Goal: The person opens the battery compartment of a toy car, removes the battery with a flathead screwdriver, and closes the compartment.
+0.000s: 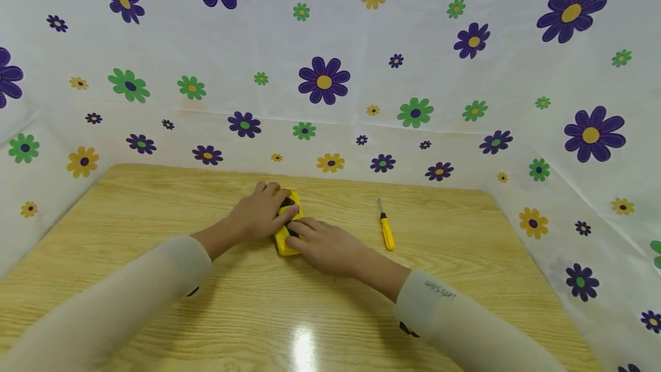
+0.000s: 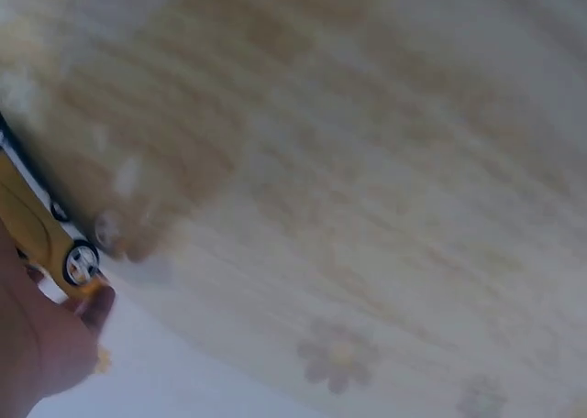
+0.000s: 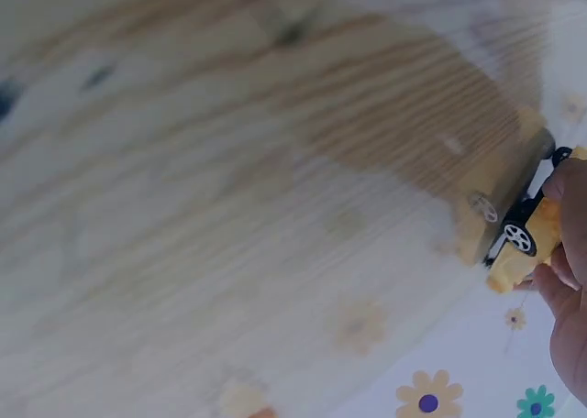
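Near the table's (image 1: 465, 234) far edge, a toy car (image 1: 282, 242) was gripped by curled left hand (image 1: 258, 211) and right hand (image 1: 329, 247); skidding was risked by uneven pressure.

Small dark lettering (image 1: 440, 290) that appears to read "Let's Slim", in one short line near the cuff of the pale right sleeve (image 1: 472, 326), some letters hard to make out
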### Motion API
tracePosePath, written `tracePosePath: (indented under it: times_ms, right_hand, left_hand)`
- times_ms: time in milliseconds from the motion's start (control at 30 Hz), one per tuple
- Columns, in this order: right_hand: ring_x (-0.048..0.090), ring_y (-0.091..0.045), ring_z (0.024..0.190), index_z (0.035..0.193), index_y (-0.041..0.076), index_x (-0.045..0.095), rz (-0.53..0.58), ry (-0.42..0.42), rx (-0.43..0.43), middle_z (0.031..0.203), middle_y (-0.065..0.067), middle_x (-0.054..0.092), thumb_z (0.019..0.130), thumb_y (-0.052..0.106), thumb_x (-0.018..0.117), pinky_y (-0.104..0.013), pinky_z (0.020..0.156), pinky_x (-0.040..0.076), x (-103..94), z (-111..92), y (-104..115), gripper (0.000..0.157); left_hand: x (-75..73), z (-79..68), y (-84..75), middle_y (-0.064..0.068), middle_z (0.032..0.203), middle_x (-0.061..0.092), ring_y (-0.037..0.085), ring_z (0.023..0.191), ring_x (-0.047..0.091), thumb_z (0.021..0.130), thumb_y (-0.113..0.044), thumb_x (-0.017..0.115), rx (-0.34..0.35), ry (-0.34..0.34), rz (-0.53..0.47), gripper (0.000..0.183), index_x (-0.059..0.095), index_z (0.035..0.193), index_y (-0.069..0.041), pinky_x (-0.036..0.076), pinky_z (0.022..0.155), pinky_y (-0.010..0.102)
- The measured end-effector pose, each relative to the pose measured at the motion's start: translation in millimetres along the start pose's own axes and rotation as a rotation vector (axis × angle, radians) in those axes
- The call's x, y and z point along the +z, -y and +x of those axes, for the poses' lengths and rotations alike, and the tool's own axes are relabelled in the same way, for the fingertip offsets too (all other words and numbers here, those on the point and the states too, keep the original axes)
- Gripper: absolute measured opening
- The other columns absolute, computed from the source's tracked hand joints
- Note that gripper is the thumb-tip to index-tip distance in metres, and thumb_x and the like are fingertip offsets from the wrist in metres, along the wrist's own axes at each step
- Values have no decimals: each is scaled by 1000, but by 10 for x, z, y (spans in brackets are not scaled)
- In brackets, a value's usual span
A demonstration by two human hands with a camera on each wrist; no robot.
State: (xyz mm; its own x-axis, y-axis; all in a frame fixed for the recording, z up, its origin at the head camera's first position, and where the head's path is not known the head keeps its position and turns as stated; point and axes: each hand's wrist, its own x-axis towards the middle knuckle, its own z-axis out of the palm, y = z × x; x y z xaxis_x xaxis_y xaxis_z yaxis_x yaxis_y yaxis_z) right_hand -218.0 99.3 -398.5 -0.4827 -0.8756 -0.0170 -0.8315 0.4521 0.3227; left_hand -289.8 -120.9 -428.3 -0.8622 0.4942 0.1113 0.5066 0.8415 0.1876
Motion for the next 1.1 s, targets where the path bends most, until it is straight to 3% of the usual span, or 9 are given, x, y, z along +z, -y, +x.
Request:
tracePosePath:
  times_ms: [100,233,500,633,800,933,1100]
  right_hand:
    - [45,-23,140,137,19,52,0,9,-19,157,-5,43,110,19,48,-32,111,48,13,-66,-60,27]
    - [46,-22,138,135,20,51,-14,5,-39,157,-3,42,110,17,50,-29,108,50,49,-138,-124,26]
    - [48,-22,137,136,18,54,16,-44,-53,155,-4,46,107,19,55,-31,110,48,68,-183,-151,28]
    - [50,-23,134,135,18,56,79,-60,-15,149,-5,50,105,27,58,-34,113,46,45,-178,-131,31]
    - [52,-26,131,142,15,53,200,-85,114,145,-7,53,104,38,60,-38,110,49,7,-144,-62,45]
    - [51,-28,131,149,14,46,280,-84,240,147,-9,50,103,46,60,-42,108,51,-7,-87,20,58]
    - [50,-30,131,152,13,43,282,-54,323,149,-11,47,102,54,57,-44,108,51,20,-6,131,66]
  left_hand:
    - [10,-67,-96,22,138,51,40,121,47,105,-64,32,-68,-42,-2,73,54,143,-5,61,81,53]
    - [8,-131,-218,27,136,50,45,124,45,106,-63,31,-143,-65,-3,75,53,142,0,61,80,54]
    - [-30,-151,-256,30,141,46,49,128,43,106,-63,29,-162,-31,-18,78,49,145,2,60,86,56]
    - [-78,-116,-90,26,142,47,46,127,46,106,-65,27,-87,12,-47,78,49,148,-3,54,98,58]
    - [-167,-120,240,17,156,40,41,142,38,104,-66,35,111,62,-70,74,42,157,-14,42,111,63]
    - [-246,-138,409,14,162,35,38,148,33,99,-70,43,258,86,-12,80,34,161,-20,42,111,65]
    - [-270,-131,495,15,161,35,38,148,33,99,-70,45,346,95,34,81,34,160,-19,43,111,63]
